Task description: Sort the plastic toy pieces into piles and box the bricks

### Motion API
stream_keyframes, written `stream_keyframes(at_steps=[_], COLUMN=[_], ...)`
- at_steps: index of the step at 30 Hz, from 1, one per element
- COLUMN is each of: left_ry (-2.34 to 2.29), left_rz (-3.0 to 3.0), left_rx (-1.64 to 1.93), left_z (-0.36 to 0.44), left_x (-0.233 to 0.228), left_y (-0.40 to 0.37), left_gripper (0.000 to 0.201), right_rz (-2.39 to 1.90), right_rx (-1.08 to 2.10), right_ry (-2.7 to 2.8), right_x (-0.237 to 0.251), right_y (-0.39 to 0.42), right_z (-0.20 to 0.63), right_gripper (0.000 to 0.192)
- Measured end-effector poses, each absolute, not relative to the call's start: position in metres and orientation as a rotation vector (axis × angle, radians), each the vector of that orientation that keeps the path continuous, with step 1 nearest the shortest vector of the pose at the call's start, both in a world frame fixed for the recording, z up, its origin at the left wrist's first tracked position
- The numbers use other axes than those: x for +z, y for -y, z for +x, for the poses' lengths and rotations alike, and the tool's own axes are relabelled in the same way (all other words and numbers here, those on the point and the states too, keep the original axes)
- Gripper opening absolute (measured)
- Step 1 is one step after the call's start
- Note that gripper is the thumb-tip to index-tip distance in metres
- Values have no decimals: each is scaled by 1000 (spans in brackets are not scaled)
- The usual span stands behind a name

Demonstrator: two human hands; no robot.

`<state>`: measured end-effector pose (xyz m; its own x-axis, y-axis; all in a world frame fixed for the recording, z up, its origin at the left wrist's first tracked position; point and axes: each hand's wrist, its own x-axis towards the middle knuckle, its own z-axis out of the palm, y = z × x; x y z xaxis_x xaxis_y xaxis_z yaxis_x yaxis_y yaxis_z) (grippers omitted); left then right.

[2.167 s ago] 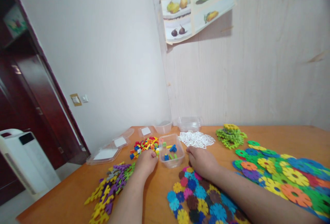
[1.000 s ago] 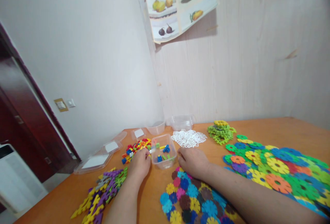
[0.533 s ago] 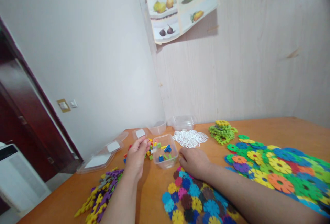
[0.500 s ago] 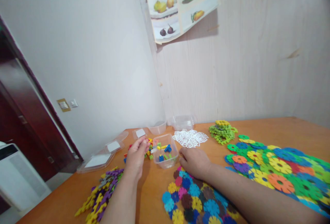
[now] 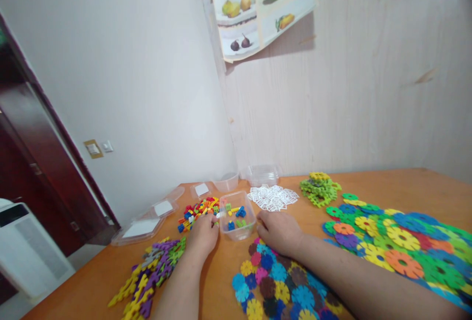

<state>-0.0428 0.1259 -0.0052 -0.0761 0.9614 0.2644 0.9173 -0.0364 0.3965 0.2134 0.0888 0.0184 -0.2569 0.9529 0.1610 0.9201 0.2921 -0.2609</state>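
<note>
A clear plastic container (image 5: 238, 234) sits mid-table with several small building bricks (image 5: 240, 212) in blue, green and yellow inside. Left of it lies a pile of small mixed-colour bricks (image 5: 199, 208). My left hand (image 5: 204, 235) is down at the near edge of that pile, fingers curled together; whatever they pinch is hidden. On the container's right side my right hand (image 5: 279, 232) rests on the table, its fingers folded under and nothing visible in them. Beneath that wrist and forearm spread toothed plastic discs (image 5: 282, 290).
Larger flower-shaped discs (image 5: 398, 236) cover the right side. White lattice pieces (image 5: 273, 197) and a green stack (image 5: 320, 189) lie behind. Purple and yellow interlocking pieces (image 5: 147, 276) are at the left front. Lids (image 5: 142, 229) and clear tubs (image 5: 262, 175) line the back.
My left hand has come down from in front of the brick pile to its near edge, uncovering more bricks. My right hand stays beside the container.
</note>
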Motion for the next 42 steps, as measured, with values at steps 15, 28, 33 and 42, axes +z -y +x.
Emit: stream_keyframes(at_steps=[15,28,33,42], left_ry=[-1366,-2341,-2426,-2399], left_rz=[1196,2216,2204,2238], left_rx=[1558,885,792,734], left_z=[-28,-54,-47,-46], left_x=[28,8,6,7], left_y=[-115,-122,-120,-123], left_gripper=[53,40,34,21], right_rz=[-1691,-1685,-1683,-1692], right_rx=[123,143,128,146], right_ry=[2274,2299,2301,2300], right_x=[18,17,17,20], right_y=[-88,-89,-89,-88], right_z=[214,214,215,214], right_gripper=[31,33,31,31])
